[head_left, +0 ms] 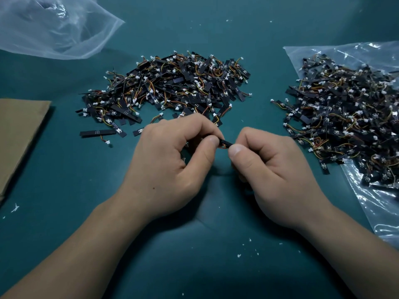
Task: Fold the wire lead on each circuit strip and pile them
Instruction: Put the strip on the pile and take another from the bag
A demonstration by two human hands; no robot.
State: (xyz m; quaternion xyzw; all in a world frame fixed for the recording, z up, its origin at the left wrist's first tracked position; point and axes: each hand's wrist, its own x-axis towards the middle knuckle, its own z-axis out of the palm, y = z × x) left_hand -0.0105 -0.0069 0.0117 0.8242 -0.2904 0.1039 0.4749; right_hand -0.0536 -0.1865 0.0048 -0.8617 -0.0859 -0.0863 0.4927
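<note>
A: Black circuit strip [226,145], where is it?
B: At the centre of the frame, over the teal table [207,244]. Your left hand [170,160] and right hand [272,167] each pinch an end, thumb against curled fingers. A bit of orange wire lead [223,148] shows beneath.
A: Around it?
B: The centre heap [172,87] lies just behind your hands. The right heap [345,117] sits on a clear plastic bag [380,212]. A second bag [54,29] is upper left, and cardboard [19,134] is at the left edge.
</note>
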